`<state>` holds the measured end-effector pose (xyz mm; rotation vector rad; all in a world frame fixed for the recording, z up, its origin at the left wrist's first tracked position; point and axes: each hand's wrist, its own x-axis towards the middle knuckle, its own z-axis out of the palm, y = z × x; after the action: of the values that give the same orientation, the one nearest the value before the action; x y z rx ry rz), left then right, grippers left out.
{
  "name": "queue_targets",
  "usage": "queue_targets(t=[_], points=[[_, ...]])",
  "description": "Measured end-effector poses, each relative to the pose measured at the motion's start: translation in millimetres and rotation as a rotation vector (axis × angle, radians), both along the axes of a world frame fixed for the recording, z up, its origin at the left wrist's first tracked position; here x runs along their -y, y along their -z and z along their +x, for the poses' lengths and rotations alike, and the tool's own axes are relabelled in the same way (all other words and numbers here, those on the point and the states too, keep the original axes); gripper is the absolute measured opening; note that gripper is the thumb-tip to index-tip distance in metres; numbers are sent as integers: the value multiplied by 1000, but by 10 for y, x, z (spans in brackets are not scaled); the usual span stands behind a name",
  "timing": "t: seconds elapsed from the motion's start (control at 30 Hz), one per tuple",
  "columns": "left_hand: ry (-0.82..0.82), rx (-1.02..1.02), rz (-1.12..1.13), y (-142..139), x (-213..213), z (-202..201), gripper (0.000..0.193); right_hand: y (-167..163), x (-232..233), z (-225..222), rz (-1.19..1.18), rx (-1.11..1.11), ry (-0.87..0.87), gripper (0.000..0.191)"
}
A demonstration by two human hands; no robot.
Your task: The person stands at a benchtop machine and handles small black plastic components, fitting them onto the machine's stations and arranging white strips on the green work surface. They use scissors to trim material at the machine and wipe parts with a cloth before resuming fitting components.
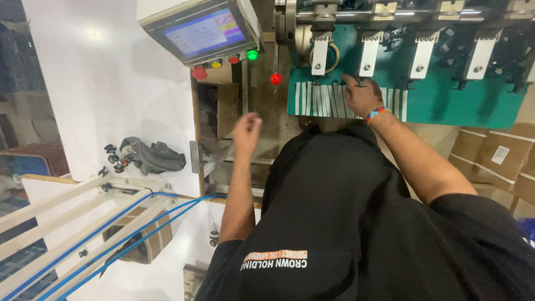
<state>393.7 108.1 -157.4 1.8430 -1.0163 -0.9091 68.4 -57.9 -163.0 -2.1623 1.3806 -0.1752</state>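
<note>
Head view, catalogued left to right. A pale slatted frame (67, 214) is seen at lower left, with blue tubing (128, 223) run along it. Above it, a crumpled grey cloth (153, 157) is laid on the white machine panel (106, 83), beside a cluster of small black knobs (114, 156). A tilted touchscreen console (203, 30) is mounted at top centre; below its edge a red mushroom button (199, 73), a yellow button (217, 63), a small red button (233, 59) and a lit green lamp (252, 54) are set in a row. A red ball knob (276, 78) is hung just right of these.

The left hand (246, 129) is raised in mid-air before the dark opening of the machine, fingers loosely curled, nothing held; its outline is blurred. The black-shirted torso (345, 223) is placed at lower centre.

The right hand (361, 95), a multicoloured wristband (375, 115) at its wrist, is laid on the green machine plate (446, 100), fingers spread and pressed onto the row of pale metal strips (317, 100) standing side by side along the plate's lower edge. No strip is seen to be gripped. White bracket arms (369, 53) are fixed above the strips. Brown cardboard boxes (496, 159) are stacked at far right.
</note>
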Motion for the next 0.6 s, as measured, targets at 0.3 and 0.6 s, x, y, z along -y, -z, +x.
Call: queue_targets(t=[0.3,0.6], points=[[422,-175,92,15,44,-888,31,323,504,393,-269,-153,-70,43],[354,-126,129,-22,495,-1063,36,111,-120,-191,75,341,233,26]])
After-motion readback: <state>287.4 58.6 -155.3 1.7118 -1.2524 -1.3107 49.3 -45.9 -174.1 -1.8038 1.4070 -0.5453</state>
